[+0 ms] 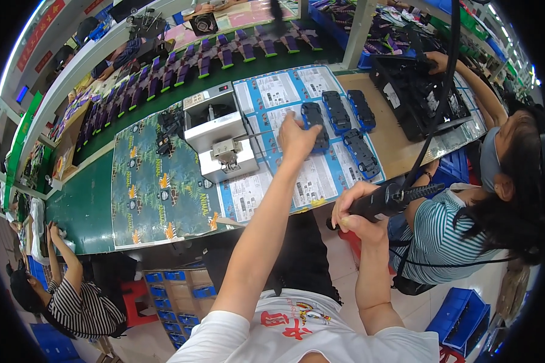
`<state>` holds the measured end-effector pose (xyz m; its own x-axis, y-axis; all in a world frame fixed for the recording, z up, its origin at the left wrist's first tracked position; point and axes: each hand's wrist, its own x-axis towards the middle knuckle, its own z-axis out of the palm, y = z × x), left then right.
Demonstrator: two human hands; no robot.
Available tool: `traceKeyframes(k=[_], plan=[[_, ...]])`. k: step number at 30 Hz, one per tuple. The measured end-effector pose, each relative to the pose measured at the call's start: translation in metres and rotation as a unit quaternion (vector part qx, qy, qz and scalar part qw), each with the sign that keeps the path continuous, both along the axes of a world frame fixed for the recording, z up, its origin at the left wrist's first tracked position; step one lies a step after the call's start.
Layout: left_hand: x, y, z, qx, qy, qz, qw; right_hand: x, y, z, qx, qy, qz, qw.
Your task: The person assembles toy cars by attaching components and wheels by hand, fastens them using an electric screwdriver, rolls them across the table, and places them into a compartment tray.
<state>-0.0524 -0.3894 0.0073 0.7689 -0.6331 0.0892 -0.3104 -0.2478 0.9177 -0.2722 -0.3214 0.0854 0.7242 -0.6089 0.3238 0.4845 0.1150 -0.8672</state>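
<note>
My left hand (294, 139) reaches over the bench, its fingers and thumb closed around the near part of a toy car (312, 115). The car lies underside up, black with blue edges. Beside it on the right lie three more cars of that kind: one close by (335, 110), one farther right (361, 109) and one nearer me (360, 153). In my right hand (362, 221), a black electric screwdriver (376, 203) with a coiled cord is gripped off the bench's front edge. Its tip cannot be made out.
A metal fixture box (221, 130) stands left of the cars, with black parts (171, 130) behind it. At right, a co-worker's hand reaches into a black crate (396, 100). Purple and green pieces line the green belt (194, 81) beyond. A dark cable (445, 91) hangs at right.
</note>
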Motion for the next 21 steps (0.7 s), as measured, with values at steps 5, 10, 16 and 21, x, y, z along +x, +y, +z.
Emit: traceKeyframes(k=[5,10,16,21], plan=[[-0.018,0.032,0.003,0.0,-0.007,-0.061,0.998,0.005,0.002,0.004,0.007,0.012,-0.016,1.0],[-0.023,0.035,0.007,-0.019,-0.065,-0.03,0.997,0.014,0.009,0.012,-0.003,-0.002,-0.031,1.0],[-0.009,0.023,0.024,0.143,-0.121,-0.133,0.973,0.025,0.026,0.013,-0.001,-0.007,-0.032,0.999],[-0.011,0.058,0.014,0.079,-0.14,-0.151,0.975,0.029,0.033,0.012,0.011,0.039,-0.04,0.998]])
